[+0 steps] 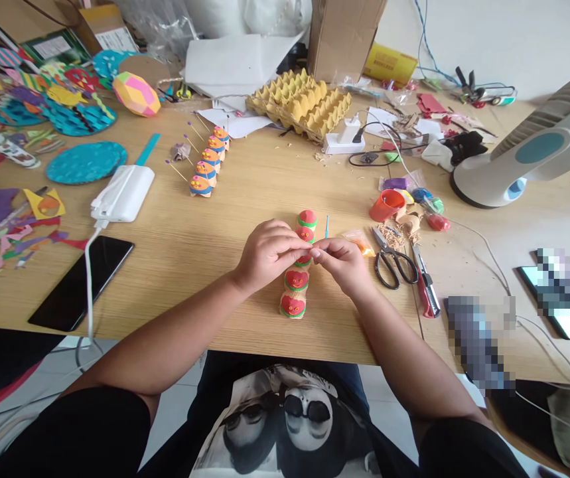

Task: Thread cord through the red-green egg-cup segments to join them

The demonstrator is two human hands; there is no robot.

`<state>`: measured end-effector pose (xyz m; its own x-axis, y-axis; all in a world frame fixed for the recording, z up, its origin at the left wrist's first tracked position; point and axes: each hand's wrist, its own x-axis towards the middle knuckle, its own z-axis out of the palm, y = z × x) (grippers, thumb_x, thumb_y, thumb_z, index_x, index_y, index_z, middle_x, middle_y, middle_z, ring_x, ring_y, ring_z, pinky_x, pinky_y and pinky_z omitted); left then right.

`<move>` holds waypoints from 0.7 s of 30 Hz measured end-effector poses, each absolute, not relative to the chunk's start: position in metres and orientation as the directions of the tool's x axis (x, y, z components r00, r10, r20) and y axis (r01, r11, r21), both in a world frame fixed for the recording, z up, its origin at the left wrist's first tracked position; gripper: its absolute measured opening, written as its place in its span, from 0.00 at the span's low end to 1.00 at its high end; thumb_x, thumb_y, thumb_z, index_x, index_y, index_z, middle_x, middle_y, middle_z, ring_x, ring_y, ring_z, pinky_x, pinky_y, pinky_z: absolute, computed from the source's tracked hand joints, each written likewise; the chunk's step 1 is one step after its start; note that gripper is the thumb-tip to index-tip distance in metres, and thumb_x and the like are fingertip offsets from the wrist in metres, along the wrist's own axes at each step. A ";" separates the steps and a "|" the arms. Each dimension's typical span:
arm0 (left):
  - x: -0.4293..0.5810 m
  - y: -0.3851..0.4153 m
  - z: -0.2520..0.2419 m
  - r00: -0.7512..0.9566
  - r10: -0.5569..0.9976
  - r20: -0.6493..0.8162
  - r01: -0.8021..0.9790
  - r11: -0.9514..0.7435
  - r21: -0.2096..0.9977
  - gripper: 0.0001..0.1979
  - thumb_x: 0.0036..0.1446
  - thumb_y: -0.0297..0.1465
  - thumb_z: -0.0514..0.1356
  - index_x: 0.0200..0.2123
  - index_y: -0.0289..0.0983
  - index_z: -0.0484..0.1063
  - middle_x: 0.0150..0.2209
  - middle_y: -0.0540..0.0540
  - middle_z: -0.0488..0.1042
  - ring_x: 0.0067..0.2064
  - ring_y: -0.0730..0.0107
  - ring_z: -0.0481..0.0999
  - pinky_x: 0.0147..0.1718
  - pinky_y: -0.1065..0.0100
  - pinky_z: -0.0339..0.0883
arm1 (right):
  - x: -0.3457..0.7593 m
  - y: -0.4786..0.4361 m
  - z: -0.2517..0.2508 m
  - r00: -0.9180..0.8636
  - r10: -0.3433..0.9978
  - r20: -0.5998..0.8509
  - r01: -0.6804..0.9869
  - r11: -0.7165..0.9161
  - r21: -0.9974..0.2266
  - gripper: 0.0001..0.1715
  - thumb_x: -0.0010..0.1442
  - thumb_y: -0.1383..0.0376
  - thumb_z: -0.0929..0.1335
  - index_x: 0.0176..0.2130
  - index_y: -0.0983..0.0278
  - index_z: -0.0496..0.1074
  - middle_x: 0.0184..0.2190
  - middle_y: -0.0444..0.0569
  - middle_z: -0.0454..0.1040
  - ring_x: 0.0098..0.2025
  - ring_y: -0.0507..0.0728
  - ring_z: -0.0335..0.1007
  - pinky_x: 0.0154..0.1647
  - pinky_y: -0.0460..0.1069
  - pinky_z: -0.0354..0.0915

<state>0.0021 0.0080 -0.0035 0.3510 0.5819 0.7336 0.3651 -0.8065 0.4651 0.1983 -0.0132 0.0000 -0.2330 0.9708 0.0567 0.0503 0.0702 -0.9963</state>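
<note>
Left hand [269,255], right hand [342,264]: fingertips together over red-topped, green-banded, bumpy cardboard-like strip [296,280] on tan wooden table [205,252]; whether grasping anything, cannot tell. Best: light touch, steady wrists, strip unpressed.

Reaches forward in two inward slants, bare below short black sleeves [95,425]; angles the left forearm [180,325] up and to the right, the right forearm [404,352] up and to the left; runs nearly straight through the left wrist [239,284], with a slight bend at the right wrist [363,292]; turns the left hand [267,252] back upward, with its fingers [285,240] side by side and gently curved, set against the left thumb [292,259] in a pinch; curls the right hand [344,264] more tightly, pressing the right thumb [323,257] toward the forefinger [327,244]; brings both pinches tip to tip, too close to tell touching from just apart.
</note>
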 end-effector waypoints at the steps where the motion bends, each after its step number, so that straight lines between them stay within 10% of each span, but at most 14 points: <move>1: 0.002 0.008 -0.003 0.355 0.579 0.734 0.369 -0.808 0.460 0.04 0.63 0.34 0.65 0.37 0.42 0.80 0.32 0.50 0.82 0.36 0.70 0.77 0.39 0.64 0.69 | 0.198 -0.013 0.000 -0.229 0.972 0.050 0.048 0.063 -0.997 0.25 0.50 0.43 0.76 0.30 0.62 0.78 0.27 0.47 0.79 0.31 0.53 0.72 0.34 0.49 0.70; 21: 0.001 0.005 -0.002 0.377 0.580 0.722 0.462 -0.794 0.396 0.15 0.67 0.39 0.59 0.29 0.39 0.74 0.28 0.48 0.77 0.34 0.67 0.73 0.37 0.62 0.64 | 0.194 -0.019 0.006 -0.279 0.960 0.036 0.115 0.071 -0.991 0.32 0.61 0.41 0.68 0.24 0.64 0.75 0.21 0.45 0.70 0.23 0.49 0.59 0.25 0.47 0.59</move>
